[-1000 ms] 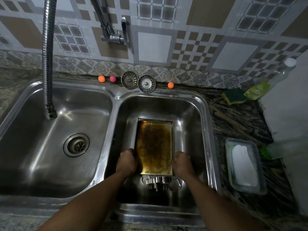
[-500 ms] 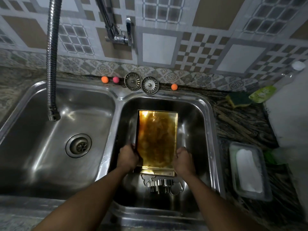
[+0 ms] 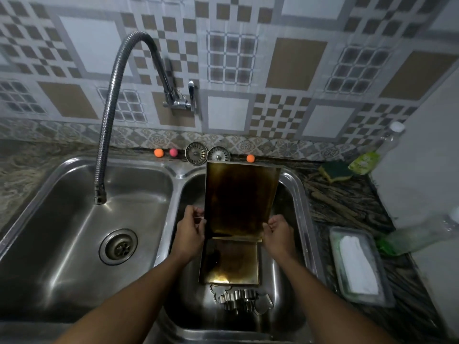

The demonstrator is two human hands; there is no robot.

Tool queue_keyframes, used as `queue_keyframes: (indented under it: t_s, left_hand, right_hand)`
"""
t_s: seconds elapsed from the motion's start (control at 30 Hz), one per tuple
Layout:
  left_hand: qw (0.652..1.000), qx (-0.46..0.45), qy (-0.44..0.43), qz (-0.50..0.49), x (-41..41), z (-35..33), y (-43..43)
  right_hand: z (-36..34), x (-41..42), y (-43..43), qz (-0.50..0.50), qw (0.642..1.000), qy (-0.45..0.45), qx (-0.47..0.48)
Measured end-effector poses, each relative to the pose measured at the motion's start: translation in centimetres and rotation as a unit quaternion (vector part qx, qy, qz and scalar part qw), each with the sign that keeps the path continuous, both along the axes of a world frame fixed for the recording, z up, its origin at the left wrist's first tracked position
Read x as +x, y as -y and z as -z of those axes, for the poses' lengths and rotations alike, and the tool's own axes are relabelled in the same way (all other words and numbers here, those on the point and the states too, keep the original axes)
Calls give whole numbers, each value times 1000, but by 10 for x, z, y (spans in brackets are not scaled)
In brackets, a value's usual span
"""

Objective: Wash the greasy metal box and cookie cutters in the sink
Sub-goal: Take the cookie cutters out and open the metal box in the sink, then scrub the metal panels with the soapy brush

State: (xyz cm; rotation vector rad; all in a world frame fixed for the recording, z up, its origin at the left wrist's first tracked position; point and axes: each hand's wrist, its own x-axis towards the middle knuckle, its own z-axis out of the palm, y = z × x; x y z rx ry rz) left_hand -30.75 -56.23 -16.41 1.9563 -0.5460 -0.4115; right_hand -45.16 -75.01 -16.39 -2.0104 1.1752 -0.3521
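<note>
**Greasy Box: Handling and Grip Points**

Head view. We find the metal box over the right basin of the sink, opened into two panels, the far one tilted up toward 12 o'clock. The left hand pinches its 9 o'clock edge near the fold, and the right hand pinches the 3 o'clock edge.

We judge it light, stiff and grease-slick: hold it by the side rims. Inside it, only brown film shows.

The cookie cutters lie on the basin floor at 6 o'clock. The tray at 3 o'clock holds something white.

Metal box in right sink basin, cookie cutters before it (nearer) — sponge right, on counter
</note>
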Motion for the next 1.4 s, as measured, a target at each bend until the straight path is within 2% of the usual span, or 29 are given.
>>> queue_keyframes:
  t_s: [0.2,0.37,0.7,0.9,1.03,1.2,1.27,1.4]
  left_hand:
    - [992,-29,111,54,5,-29,0]
    - [968,-24,232,97,23,-51,5]
    - [943,-25,294,154,21,-95,7]
    - [932,-30,335,139,22,-99,4]
    - [949,-34,285,130,24,-91,7]
    - [964,-42,235,121,25,-81,11]
    - [966,-43,223,122,26,-78,12]
    - [977,-41,178,115,25,-77,16]
  right_hand:
    - [-30,7,5,5,999,42,-25]
    - [-60,10,7,6,995,86,-58]
    - [-105,4,2,34,988,121,-89]
    - [-117,-9,-2,2,990,133,-54]
    - [-103,-46,18,45,994,77,-70]
    - [-81,-128,60,81,972,-131,-177]
    - [-73,-151,63,81,960,-201,-178]
    - [-64,-168,58,81,969,-198,-122]
